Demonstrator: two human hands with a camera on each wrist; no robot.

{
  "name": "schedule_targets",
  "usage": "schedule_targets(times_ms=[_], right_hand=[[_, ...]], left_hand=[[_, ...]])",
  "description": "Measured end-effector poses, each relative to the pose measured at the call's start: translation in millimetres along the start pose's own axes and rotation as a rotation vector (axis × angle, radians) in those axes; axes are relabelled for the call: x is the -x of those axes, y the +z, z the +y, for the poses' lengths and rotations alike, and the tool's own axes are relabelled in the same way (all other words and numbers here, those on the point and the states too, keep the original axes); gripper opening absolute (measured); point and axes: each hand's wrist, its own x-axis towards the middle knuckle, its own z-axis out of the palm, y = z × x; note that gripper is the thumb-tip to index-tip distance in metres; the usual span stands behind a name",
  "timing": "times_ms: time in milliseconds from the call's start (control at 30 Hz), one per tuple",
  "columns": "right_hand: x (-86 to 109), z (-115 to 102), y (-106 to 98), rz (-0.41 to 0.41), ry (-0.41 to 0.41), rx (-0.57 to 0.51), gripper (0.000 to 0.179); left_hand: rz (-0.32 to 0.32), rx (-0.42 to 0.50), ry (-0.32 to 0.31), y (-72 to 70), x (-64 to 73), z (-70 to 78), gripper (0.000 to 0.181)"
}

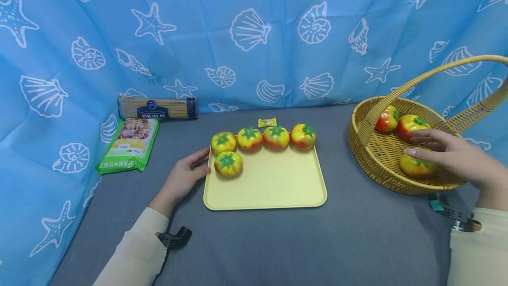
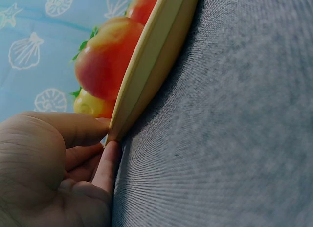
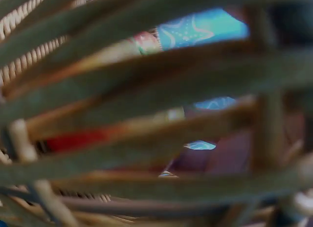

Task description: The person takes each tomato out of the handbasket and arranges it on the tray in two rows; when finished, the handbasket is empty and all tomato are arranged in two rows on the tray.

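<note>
My left hand [image 1: 185,175] pinches the left rim of a pale yellow tray [image 1: 278,180], thumb on top and a finger beneath, as the left wrist view shows. Several red-and-yellow tomatoes with green tops stand along the tray's back edge, and one more tomato [image 1: 228,164] sits in front of the leftmost. At the right, my right hand [image 1: 456,153] reaches into a wicker basket [image 1: 381,162], its fingers extended over a tomato [image 1: 416,167]. Two other tomatoes, one of them a redder tomato [image 1: 386,119], lie farther back in it. Basket weave [image 3: 146,90] hides most of the right wrist view.
A pack of spaghetti [image 1: 158,108] and a green food bag [image 1: 128,144] lie at the back left. Behind the tray is a small yellow packet [image 1: 267,122]. The basket's tall handle [image 1: 428,72] arches over it, and a blue shell-print curtain [image 1: 254,56] hangs behind the grey table.
</note>
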Motion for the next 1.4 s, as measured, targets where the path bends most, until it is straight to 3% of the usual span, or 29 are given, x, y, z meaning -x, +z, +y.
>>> schedule_targets(times_ms=[267, 500, 833, 1167, 1400], right_hand=[[-3.0, 1.0, 4.7, -0.071, -0.011, 0.06, 0.072], [-4.6, -3.7, 11.2, -0.134, -0.029, 0.052, 0.062], [-7.2, -4.6, 14.7, -0.136, -0.031, 0.052, 0.055], [-8.6, -6.3, 10.9, -0.017, -0.002, 0.031, 0.068], [-5.0, -10.2, 9.0, 0.109, -0.06, -0.107, 0.064]], left_hand=[[0.002, -0.006, 0.008, 0.7, 0.3, 1.5, 0.067], [-0.002, -0.003, 0.003, 0.1, 0.7, 1.0, 0.067], [-0.002, 0.001, 0.0, 0.0, 0.3, 0.2, 0.067], [-0.004, -0.014, 0.0, -1.3, 0.4, -2.9, 0.067], [-0.005, -0.012, -0.003, -1.5, -0.1, -2.0, 0.068]])
